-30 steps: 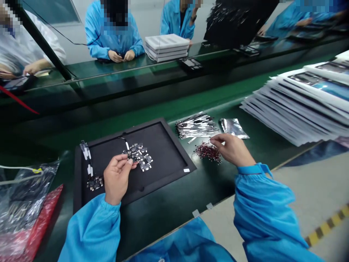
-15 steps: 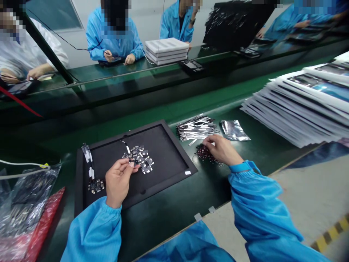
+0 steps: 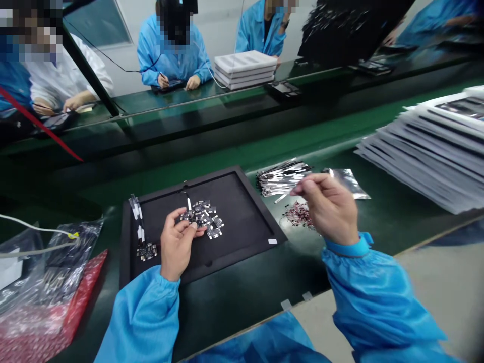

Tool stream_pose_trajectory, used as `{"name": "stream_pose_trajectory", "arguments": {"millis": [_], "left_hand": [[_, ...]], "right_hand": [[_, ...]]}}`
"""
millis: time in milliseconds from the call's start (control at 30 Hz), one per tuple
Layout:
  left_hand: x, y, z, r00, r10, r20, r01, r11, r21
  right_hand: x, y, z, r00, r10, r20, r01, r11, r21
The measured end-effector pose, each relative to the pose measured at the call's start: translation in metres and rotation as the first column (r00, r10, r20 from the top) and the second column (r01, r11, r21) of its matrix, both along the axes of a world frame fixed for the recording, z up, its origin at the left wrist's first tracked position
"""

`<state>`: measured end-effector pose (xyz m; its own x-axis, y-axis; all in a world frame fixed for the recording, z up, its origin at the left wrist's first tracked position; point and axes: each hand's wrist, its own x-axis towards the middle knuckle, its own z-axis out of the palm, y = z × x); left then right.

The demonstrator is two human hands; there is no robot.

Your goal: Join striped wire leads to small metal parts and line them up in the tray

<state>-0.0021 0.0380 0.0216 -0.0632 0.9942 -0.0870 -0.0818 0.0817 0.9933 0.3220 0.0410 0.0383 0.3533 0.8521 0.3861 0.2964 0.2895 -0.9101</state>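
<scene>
My left hand (image 3: 177,246) is closed in a pinch over the black foam tray (image 3: 245,222). Between its fingertips is a small circuit board (image 3: 186,217), from which a flex cable with a white strip (image 3: 189,203) seems to stick up. Just beyond lies a pile of small circuit boards (image 3: 215,227). My right hand (image 3: 328,206) is raised, thumb and fingers pressed together; anything in that pinch is too small to make out. Below it sits a heap of tiny dark red parts (image 3: 297,214), partly hidden by the hand.
A bundle of flex cables (image 3: 282,179) and a silvery bag (image 3: 350,181) lie behind my right hand. Boards with cables (image 3: 146,250) occupy the tray's left side. Plastic bags (image 3: 68,282) stand left, stacked white sheets (image 3: 427,151) right. Co-workers sit across the bench.
My right hand has lifted off the heap of red parts, its fingers still pinched. My left hand keeps its hold over the tray. The whole view has shifted slightly.
</scene>
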Motion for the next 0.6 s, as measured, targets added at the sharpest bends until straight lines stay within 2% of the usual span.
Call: {"name": "stream_pose_trajectory", "arguments": {"millis": [67,100,200,267,333,433,600], "left_hand": [[0.000,-0.002,-0.001,0.999,0.019,-0.029,-0.018,0.999,0.047],[0.000,-0.003,-0.001,0.998,0.027,-0.058,-0.023,0.997,0.079],[0.001,-0.007,-0.002,0.985,-0.007,-0.172,0.038,0.984,0.176],[0.002,-0.009,-0.002,0.970,-0.066,-0.235,0.117,0.971,0.209],[0.003,-0.012,0.000,0.958,-0.105,-0.268,0.170,0.959,0.229],[0.006,-0.015,0.004,0.934,-0.140,-0.328,0.232,0.937,0.261],[0.008,-0.017,0.010,0.895,-0.167,-0.413,0.312,0.897,0.312]], "right_hand": [[-0.033,0.001,0.011,0.980,0.190,-0.064,-0.194,0.979,-0.069],[-0.050,0.001,0.014,0.952,0.284,-0.115,-0.296,0.950,-0.103],[-0.093,0.003,0.011,0.818,0.505,-0.276,-0.557,0.816,-0.158],[-0.113,0.003,0.001,0.726,0.575,-0.377,-0.665,0.727,-0.171],[-0.124,0.003,-0.009,0.664,0.591,-0.459,-0.722,0.667,-0.186],[-0.130,0.002,-0.022,0.625,0.575,-0.528,-0.754,0.621,-0.217],[-0.131,0.000,-0.029,0.635,0.574,-0.518,-0.749,0.622,-0.229]]}}
